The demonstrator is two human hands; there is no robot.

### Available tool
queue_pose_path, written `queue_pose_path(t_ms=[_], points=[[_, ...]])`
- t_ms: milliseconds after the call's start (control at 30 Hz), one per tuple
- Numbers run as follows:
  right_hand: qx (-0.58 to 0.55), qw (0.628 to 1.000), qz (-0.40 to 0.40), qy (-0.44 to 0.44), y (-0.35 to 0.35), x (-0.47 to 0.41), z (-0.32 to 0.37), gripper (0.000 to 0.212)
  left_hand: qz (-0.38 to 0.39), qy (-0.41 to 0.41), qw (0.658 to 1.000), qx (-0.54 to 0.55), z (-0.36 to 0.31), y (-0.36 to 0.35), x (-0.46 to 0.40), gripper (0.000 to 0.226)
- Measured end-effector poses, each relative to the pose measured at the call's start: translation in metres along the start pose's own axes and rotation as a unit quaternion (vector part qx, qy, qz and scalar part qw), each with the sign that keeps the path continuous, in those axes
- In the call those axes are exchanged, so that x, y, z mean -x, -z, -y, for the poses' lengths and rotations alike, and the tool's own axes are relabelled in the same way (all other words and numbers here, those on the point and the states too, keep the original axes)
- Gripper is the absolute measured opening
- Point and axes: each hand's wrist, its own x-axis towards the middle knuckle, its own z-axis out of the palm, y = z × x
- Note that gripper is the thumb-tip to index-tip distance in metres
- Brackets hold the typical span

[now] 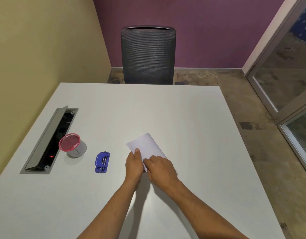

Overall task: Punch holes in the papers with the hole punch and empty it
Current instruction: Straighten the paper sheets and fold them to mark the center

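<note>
White paper (147,145), apparently folded over, lies near the middle of the white table (166,109). My left hand (134,165) pinches its near left edge, thumb on top. My right hand (161,168) presses down on the paper's near end and hides that part. A small blue hole punch (102,162) sits flat on the table to the left of my left hand, apart from both hands.
A pink mesh cup (72,144) stands left of the punch. Beyond it an open cable tray (50,140) is set into the table's left side. A black mesh chair (147,54) stands at the far edge. A glass partition (287,75) is at right.
</note>
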Motion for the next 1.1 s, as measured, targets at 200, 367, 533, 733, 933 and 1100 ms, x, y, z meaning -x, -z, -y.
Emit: queue_pose_path(t_ms=[200, 367, 533, 733, 933, 1100], points=[[0.008, 1.0, -0.007, 0.025, -0.007, -0.001, 0.002, 0.028, -0.049, -0.007, 0.999, 0.018, 0.002, 0.001, -0.004, 0.023], [0.01, 0.999, -0.011, 0.039, -0.013, -0.001, 0.002, 0.028, -0.075, 0.003, 0.997, 0.034, 0.007, 0.003, -0.003, 0.024], [0.009, 0.999, -0.01, 0.048, -0.021, 0.002, 0.003, 0.026, -0.09, 0.021, 0.995, 0.037, 0.014, 0.005, -0.001, 0.027], [0.016, 0.997, -0.017, 0.072, -0.03, 0.006, 0.0, 0.021, -0.101, 0.027, 0.994, 0.04, 0.021, 0.005, 0.005, 0.029], [0.015, 0.996, -0.031, 0.087, -0.037, 0.008, 0.001, 0.021, -0.114, 0.029, 0.992, 0.049, 0.024, 0.006, 0.008, 0.028], [-0.04, 0.993, -0.05, 0.101, -0.038, 0.01, 0.0, 0.014, -0.11, 0.028, 0.992, 0.049, 0.025, 0.015, 0.001, 0.027]])
